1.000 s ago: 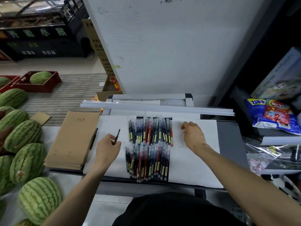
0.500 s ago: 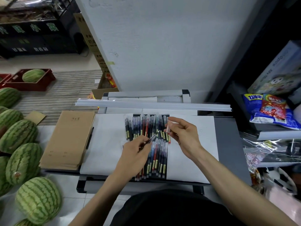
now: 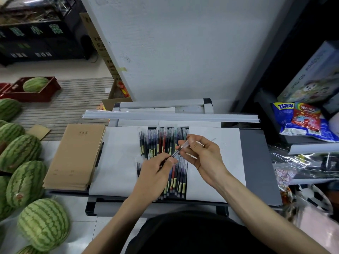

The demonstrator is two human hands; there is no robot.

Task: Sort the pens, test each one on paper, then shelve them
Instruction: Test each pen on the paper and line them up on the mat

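Several pens (image 3: pixel 161 142) with black, blue and red barrels lie in two rows on the grey table (image 3: pixel 256 162), between two white paper sheets (image 3: pixel 119 162). Above the rows, my left hand (image 3: pixel 156 173) pinches the dark barrel of one pen (image 3: pixel 175 153). My right hand (image 3: pixel 203 154) pinches that pen's clear cap end (image 3: pixel 184 145). The two hands meet over the middle of the rows and hide part of the nearer one. The right sheet (image 3: pixel 220 171) bears faint marks.
A stack of brown notebooks (image 3: pixel 77 154) lies left of the paper, a dark pen along its right edge. Watermelons (image 3: pixel 22 154) crowd the floor at left. White strips (image 3: pixel 174 117) lie across the table's back. Snack bags (image 3: pixel 302 121) and shelves stand at right.
My left hand brought its pen from the left sheet to over the pen rows. My right hand left the right sheet and came to grip the pen's cap end.
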